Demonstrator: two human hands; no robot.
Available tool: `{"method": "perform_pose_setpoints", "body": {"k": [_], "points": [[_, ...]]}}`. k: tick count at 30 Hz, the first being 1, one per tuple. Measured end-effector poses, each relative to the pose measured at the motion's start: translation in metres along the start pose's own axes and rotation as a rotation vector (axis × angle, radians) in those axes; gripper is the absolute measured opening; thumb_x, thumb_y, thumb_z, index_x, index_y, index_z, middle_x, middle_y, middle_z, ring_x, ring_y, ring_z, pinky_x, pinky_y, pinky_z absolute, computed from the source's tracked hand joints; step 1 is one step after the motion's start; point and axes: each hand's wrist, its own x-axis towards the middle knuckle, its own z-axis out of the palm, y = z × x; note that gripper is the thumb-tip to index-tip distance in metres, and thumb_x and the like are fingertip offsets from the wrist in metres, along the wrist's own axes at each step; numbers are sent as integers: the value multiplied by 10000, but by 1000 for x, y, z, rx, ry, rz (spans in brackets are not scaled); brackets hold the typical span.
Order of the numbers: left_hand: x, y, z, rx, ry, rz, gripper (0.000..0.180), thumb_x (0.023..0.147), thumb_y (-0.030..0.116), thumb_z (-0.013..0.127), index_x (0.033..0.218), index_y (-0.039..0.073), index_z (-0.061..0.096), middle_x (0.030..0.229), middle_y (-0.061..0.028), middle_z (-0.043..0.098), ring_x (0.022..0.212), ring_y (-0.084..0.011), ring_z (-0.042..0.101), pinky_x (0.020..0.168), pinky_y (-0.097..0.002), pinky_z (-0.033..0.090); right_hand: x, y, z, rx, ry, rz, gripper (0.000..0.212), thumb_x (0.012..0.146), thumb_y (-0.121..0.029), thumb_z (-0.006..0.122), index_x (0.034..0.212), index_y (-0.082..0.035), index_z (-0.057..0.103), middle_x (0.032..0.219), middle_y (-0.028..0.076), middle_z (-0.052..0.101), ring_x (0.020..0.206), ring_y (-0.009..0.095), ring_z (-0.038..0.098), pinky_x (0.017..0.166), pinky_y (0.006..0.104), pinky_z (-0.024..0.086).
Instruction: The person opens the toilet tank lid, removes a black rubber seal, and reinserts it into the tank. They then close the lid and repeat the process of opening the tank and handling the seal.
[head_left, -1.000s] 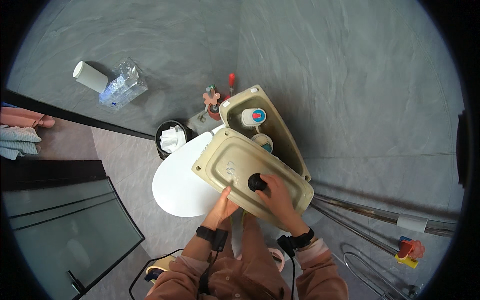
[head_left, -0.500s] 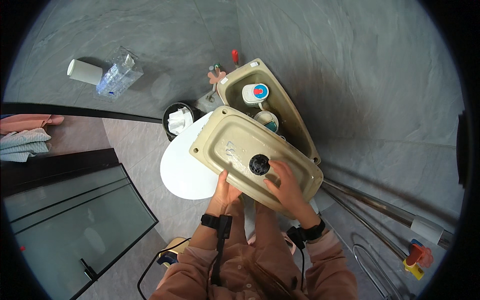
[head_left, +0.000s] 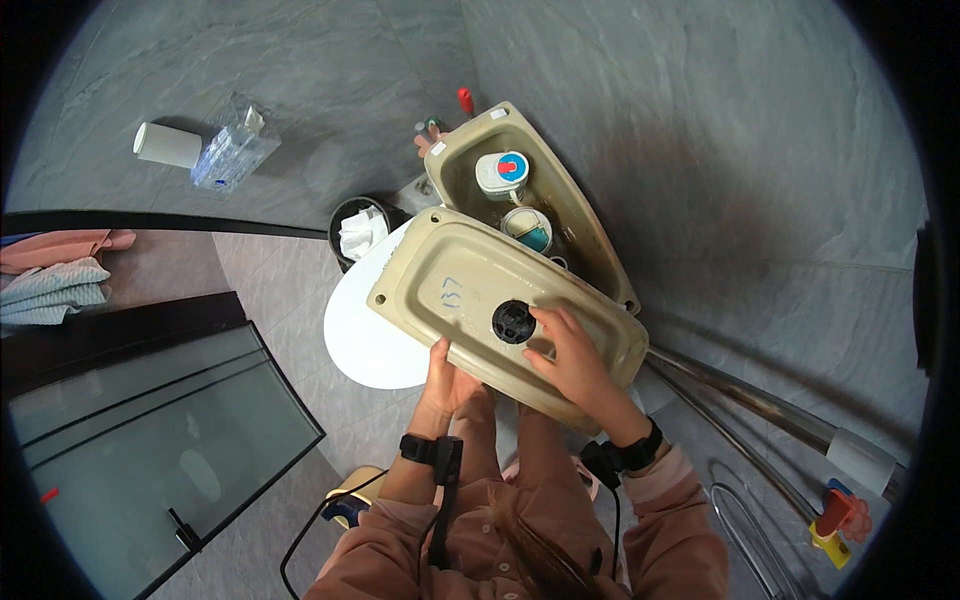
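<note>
A beige ceramic toilet tank lid [head_left: 590,352] lies underside up, tilted across the front of the open toilet tank [head_left: 596,232]. My left hand [head_left: 447,382] grips its near edge, thumb on top and fingers underneath. In the middle of the lid sits a round black plastic nut [head_left: 514,321]. My right hand [head_left: 570,362] reaches over the lid, its curled fingers and thumb at the right side of the nut. Inside the tank stand a white fill or flush unit with a blue and red top [head_left: 503,172] and a white round part with teal inside [head_left: 527,229].
Left of the lid is the white toilet seat cover [head_left: 365,335], with a black bin [head_left: 352,225] holding white paper behind it. Metal rails [head_left: 750,398] run along the right wall. A glass-panelled door [head_left: 150,450] stands at left.
The lid has tilted slightly and shifted a little left, with both hands moving along. My right fingers stay at the black nut.
</note>
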Motion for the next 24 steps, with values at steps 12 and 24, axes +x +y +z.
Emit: {"method": "perform_pose_setpoints", "body": {"k": [12, 24], "points": [[9, -9, -5, -11, 67, 65, 838, 812, 583, 624, 1443, 93, 371, 1466, -132, 415, 1328, -319, 419, 1119, -477, 334, -2, -3, 0, -11, -10, -18, 542, 786, -98, 712, 1278, -17, 501, 1251, 182, 513, 1182, 360, 488, 1014, 406, 400], [-9, 19, 61, 305, 159, 9, 719, 928, 544, 530, 1440, 76, 342, 1411, -133, 452, 1266, -294, 492, 1041, -459, 434, -2, -9, -18, -58, -80, 0, 706, 784, -156, 724, 1374, 26, 381, 1361, 244, 446, 1282, 397, 424, 1079, 425, 357]]}}
